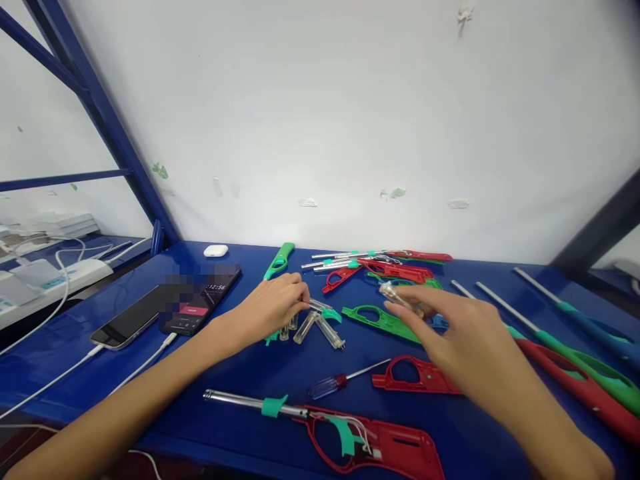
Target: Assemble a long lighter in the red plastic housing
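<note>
Nearest to the camera lies a half-built red lighter (390,447), its shell open, with white wires and a teal trigger inside and a metal tube (233,399) going out to the left. Just behind it are a small screwdriver (336,383) with a clear handle and an empty red shell half (417,377).

The left hand (273,305) rests on the blue table (240,367) with the fingers drawn together in a pinch on the end of a clear tube (320,307) that carries a teal tip. Several clear gas tanks (320,328) lie just beside it, some of them touching. The right hand (467,337) hovers over a green shell half (380,321). Its thumb and forefinger grip a small clear piece (395,293), and the other fingers are spread.

I think the parts are smooth and light, so a grip with the fingertips near the end is better than a hard squeeze. The left wrist on the table gives a steady base. It also seems wise to lift each piece straight up, so that the tanks do not roll.

At the right, long finished lighters (575,373) lie side by side. Further back there is a pile of red and green parts (385,265), a green lighter body (279,260), two phones (150,317) on cables and an earbuds case (216,251) – all of them before a white wall.
</note>
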`<state>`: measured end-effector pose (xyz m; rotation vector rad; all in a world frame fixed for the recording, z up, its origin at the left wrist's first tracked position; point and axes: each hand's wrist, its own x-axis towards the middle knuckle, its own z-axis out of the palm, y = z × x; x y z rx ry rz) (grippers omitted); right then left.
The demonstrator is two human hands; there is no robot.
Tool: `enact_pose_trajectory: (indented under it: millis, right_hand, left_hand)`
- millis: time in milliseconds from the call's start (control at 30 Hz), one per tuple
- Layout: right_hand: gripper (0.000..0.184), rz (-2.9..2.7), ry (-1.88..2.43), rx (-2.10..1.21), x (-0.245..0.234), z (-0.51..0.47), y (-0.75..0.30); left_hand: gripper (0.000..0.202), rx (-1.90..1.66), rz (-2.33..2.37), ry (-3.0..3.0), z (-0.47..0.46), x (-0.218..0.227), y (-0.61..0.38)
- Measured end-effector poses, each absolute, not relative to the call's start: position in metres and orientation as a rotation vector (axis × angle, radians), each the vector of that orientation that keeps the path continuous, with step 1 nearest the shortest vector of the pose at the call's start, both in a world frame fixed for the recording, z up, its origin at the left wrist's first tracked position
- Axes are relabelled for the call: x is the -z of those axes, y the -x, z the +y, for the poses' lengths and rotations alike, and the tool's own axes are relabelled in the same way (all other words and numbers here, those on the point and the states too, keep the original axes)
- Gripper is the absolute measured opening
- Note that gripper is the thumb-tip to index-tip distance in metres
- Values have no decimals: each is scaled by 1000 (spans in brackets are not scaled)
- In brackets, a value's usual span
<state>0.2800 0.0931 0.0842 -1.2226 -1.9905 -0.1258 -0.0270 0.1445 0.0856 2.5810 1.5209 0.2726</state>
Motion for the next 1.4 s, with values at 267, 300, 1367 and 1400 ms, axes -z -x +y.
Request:
enact_pose_trajectory:
  millis: [267, 300, 1367, 1400]
  right_hand:
    - [17, -2074, 1212, 110, -83, 92, -275]
    - [17, -2077, 1209, 109, -83, 91, -274]
    - [26, -2297, 1012, 364, -80, 81, -255]
    - [25, -2314, 993, 396, -81, 81, -255]
  left_hand:
    - [36, -633, 1303, -2084, 140, -115, 7]
    - [37, -654, 1241, -2016, 139, -117, 1]
    - [45, -823, 746, -1258, 111, -93, -27]
    - [45, -820, 741, -1251, 111, -94, -27]
